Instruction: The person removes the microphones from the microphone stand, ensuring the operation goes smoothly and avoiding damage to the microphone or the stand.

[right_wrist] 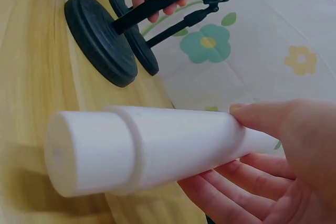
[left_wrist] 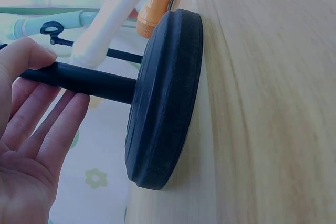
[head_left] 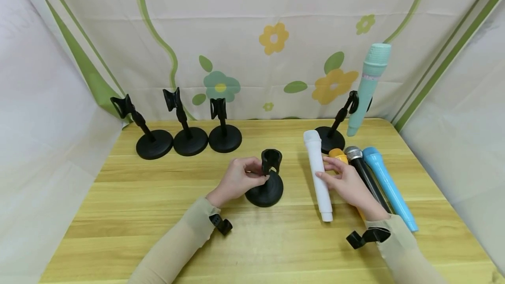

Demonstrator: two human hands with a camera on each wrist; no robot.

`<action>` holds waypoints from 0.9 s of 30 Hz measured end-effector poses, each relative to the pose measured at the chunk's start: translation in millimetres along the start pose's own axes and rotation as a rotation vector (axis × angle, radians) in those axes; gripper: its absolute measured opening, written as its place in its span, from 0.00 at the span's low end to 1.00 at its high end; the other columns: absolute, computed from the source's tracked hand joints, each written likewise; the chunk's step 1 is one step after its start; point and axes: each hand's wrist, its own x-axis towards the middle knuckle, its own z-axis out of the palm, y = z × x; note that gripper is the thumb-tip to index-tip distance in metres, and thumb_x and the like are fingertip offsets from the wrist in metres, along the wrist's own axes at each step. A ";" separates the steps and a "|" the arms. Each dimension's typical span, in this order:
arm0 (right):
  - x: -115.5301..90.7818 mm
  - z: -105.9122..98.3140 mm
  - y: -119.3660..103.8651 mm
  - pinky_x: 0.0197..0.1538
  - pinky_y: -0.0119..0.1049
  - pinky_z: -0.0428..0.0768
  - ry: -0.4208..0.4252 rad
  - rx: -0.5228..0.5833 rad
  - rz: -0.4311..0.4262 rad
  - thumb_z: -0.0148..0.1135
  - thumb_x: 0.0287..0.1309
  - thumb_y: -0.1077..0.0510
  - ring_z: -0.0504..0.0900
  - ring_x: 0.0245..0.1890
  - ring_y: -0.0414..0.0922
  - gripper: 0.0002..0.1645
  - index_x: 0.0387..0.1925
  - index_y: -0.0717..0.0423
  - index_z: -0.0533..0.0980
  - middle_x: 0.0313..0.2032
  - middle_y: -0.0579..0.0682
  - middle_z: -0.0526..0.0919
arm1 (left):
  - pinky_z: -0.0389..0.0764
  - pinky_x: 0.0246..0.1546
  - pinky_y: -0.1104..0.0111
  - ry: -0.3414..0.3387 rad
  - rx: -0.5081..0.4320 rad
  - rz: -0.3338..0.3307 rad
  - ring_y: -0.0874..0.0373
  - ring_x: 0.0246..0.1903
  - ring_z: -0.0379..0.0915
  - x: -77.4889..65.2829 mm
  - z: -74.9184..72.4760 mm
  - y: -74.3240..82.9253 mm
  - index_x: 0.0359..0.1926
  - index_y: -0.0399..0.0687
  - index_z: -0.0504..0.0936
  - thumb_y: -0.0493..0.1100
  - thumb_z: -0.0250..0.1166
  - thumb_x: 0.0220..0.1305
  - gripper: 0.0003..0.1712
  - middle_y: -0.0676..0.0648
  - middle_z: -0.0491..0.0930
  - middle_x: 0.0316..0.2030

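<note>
In the head view my left hand (head_left: 241,176) pinches the stem of a black microphone stand (head_left: 265,193) near the middle of the table. The left wrist view shows thumb and fingers around that stem (left_wrist: 100,83), with the round base beside the wood. My right hand (head_left: 349,185) holds a white microphone (head_left: 318,174) by its body, right of the stand. Its head end points to the back and its tail toward the front. In the right wrist view the white microphone (right_wrist: 173,148) lies between thumb and fingers, apart from the stand (right_wrist: 100,40).
Three black stands (head_left: 190,141) line the back left. At the back right a stand (head_left: 330,139) carries a mint-green microphone (head_left: 368,86). An orange microphone (head_left: 338,154), a black one (head_left: 364,174) and a blue one (head_left: 390,187) lie on the table's right side. A flowered curtain (head_left: 244,34) hangs behind.
</note>
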 end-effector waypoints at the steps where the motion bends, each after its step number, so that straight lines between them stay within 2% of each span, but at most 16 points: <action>1: -1.0 0.0 1.2 0.37 0.38 0.87 0.000 -0.007 0.007 0.68 0.68 0.50 0.86 0.44 0.53 0.40 0.72 0.65 0.64 0.56 0.67 0.78 | 0.87 0.37 0.65 -0.001 0.000 0.001 0.59 0.36 0.85 -0.1 0.0 0.0 0.39 0.45 0.88 0.29 0.75 0.57 0.11 0.53 0.86 0.35; 9: -8.0 -0.2 10.4 0.35 0.37 0.86 -0.009 -0.075 0.059 0.68 0.67 0.46 0.85 0.45 0.51 0.40 0.70 0.65 0.68 0.54 0.64 0.80 | 0.87 0.38 0.65 -0.001 0.006 -0.003 0.59 0.36 0.84 -1.5 -1.2 -0.4 0.39 0.48 0.88 0.30 0.75 0.58 0.11 0.53 0.86 0.36; 17: -13.0 -0.6 10.7 0.36 0.36 0.86 -0.016 -0.128 0.118 0.68 0.66 0.43 0.84 0.49 0.55 0.41 0.69 0.67 0.69 0.54 0.66 0.81 | 0.87 0.38 0.65 0.001 0.004 -0.006 0.59 0.36 0.84 -1.7 -1.2 -0.3 0.39 0.48 0.88 0.30 0.75 0.58 0.11 0.53 0.86 0.36; 23: -14.4 -0.8 13.0 0.34 0.36 0.83 0.038 -0.257 0.064 0.69 0.66 0.45 0.86 0.43 0.52 0.37 0.66 0.67 0.73 0.49 0.62 0.84 | 0.87 0.38 0.65 0.000 0.011 -0.007 0.60 0.36 0.84 -1.6 -1.0 -0.2 0.40 0.47 0.88 0.30 0.75 0.58 0.11 0.53 0.86 0.36; 27: -17.5 0.1 11.8 0.37 0.42 0.83 0.101 -0.381 0.004 0.71 0.65 0.49 0.86 0.40 0.52 0.33 0.63 0.67 0.76 0.43 0.57 0.87 | 0.87 0.38 0.65 0.000 0.011 -0.011 0.60 0.36 0.84 -1.5 -0.9 0.2 0.40 0.47 0.88 0.30 0.75 0.57 0.11 0.54 0.86 0.36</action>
